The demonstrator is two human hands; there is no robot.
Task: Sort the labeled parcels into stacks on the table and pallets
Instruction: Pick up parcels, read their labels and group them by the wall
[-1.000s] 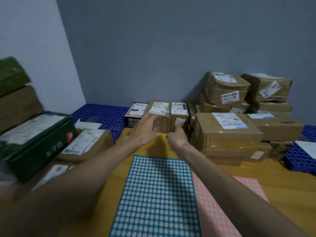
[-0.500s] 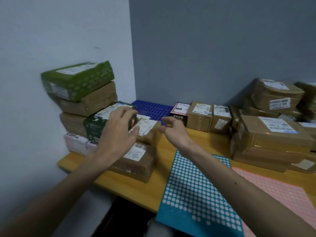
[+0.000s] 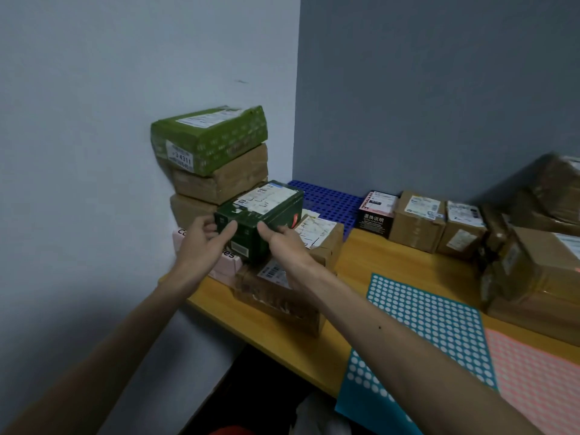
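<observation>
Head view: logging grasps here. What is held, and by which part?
The dark green box, held at its near end: left hand round the left corner, right hand on the right side, both thumbs on the facing side.

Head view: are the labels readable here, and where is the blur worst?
Head view: dim, even light, no glare; "3-4311" on the light green parcel reads; the dark green box label is soft; brown parcels at the right edge smear most.

clearance on the table
bare wood runs between the corner stack at the wall and the large boxes at right; a row of small boxes closes the back
</observation>
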